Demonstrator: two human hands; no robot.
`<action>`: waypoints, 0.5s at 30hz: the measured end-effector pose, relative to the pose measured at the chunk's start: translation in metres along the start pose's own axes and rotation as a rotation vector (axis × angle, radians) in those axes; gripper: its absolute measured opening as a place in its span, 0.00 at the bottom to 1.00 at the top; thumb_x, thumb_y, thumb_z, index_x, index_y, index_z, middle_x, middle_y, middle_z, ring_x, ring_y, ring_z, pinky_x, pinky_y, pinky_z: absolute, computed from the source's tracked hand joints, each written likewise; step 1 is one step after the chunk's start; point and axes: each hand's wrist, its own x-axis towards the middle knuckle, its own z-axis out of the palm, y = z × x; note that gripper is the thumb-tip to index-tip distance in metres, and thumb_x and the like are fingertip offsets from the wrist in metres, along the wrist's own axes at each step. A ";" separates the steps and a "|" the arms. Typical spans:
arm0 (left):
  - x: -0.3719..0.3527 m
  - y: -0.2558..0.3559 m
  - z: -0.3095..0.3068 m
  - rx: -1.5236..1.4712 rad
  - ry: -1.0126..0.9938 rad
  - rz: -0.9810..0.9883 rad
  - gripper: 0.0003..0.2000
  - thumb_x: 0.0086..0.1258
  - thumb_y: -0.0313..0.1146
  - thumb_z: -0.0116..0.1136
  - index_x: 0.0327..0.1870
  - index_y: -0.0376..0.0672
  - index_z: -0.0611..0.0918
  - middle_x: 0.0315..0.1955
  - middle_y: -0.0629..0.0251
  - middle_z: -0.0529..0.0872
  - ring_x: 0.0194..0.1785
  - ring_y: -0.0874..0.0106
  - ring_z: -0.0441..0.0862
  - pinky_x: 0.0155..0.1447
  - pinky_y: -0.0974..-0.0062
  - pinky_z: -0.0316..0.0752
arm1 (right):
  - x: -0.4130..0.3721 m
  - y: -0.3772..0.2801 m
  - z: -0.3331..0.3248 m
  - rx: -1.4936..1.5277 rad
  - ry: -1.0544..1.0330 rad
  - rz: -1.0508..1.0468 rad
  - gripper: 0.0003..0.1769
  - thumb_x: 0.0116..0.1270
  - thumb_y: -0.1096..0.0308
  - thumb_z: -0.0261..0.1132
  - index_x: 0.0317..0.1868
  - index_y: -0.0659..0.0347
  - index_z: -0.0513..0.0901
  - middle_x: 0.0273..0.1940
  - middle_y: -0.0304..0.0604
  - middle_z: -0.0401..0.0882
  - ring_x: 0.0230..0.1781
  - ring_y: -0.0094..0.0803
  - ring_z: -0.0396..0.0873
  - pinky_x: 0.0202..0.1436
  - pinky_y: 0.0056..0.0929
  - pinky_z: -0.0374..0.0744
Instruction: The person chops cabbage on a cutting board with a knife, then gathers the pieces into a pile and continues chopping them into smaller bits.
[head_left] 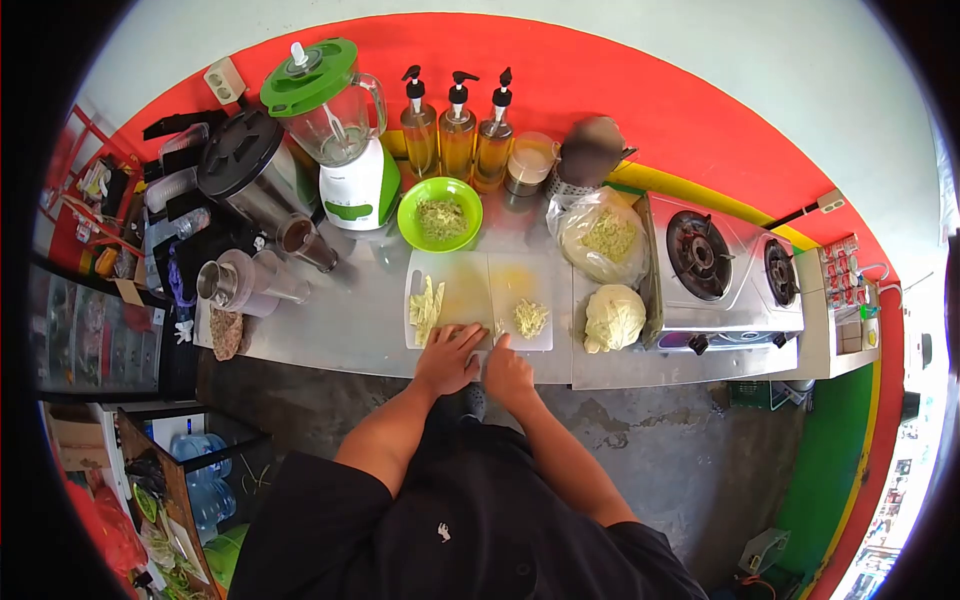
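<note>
My left hand (pixel 448 358) rests at the front of the white cutting board (pixel 470 275), fingers bent and pressed together over something small that they mostly hide. Close by on the right, my right hand (pixel 510 376) is closed around a knife (pixel 499 329); only a little of its blade shows, near my left fingertips. Pale green cabbage strips (pixel 427 312) lie on the board just beyond my left hand. A small heap of chopped cabbage (pixel 530 318) sits at the board's right side. Behind the board, a green bowl (pixel 407 222) contains more chopped cabbage.
A whole cabbage (pixel 614 319) and a plastic bag of shredded cabbage (pixel 605 237) stand between the board and the gas stove (pixel 720 262). Along the wall are a blender (pixel 345 140) and pump bottles (pixel 457 135). Metal containers (pixel 228 284) occupy the left; the steel counter's edge (pixel 330 362) is before me.
</note>
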 end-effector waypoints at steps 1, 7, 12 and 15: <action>0.001 0.000 0.000 0.005 0.009 0.000 0.26 0.67 0.40 0.59 0.69 0.51 0.75 0.67 0.72 0.74 0.66 0.64 0.69 0.67 0.57 0.65 | 0.003 -0.001 -0.003 0.030 0.018 -0.023 0.31 0.70 0.67 0.61 0.65 0.77 0.59 0.43 0.65 0.86 0.47 0.59 0.87 0.49 0.49 0.85; 0.000 0.000 0.004 0.015 0.050 0.007 0.27 0.66 0.39 0.60 0.68 0.50 0.76 0.66 0.72 0.75 0.65 0.63 0.70 0.67 0.58 0.66 | 0.000 0.003 -0.008 0.035 -0.073 0.004 0.28 0.70 0.60 0.61 0.59 0.73 0.63 0.44 0.70 0.84 0.49 0.65 0.84 0.53 0.56 0.82; 0.000 -0.002 -0.001 -0.040 0.025 -0.002 0.27 0.66 0.40 0.61 0.68 0.51 0.76 0.66 0.71 0.75 0.65 0.62 0.70 0.68 0.58 0.66 | 0.001 -0.002 -0.003 0.043 -0.043 0.030 0.27 0.70 0.60 0.62 0.58 0.73 0.63 0.45 0.70 0.84 0.49 0.65 0.84 0.53 0.56 0.82; -0.003 -0.002 0.001 -0.059 0.033 0.007 0.27 0.66 0.39 0.61 0.68 0.51 0.76 0.66 0.72 0.75 0.65 0.63 0.70 0.68 0.59 0.66 | 0.004 0.000 -0.013 0.039 -0.061 0.001 0.29 0.70 0.60 0.62 0.60 0.73 0.62 0.45 0.69 0.84 0.49 0.64 0.84 0.53 0.56 0.82</action>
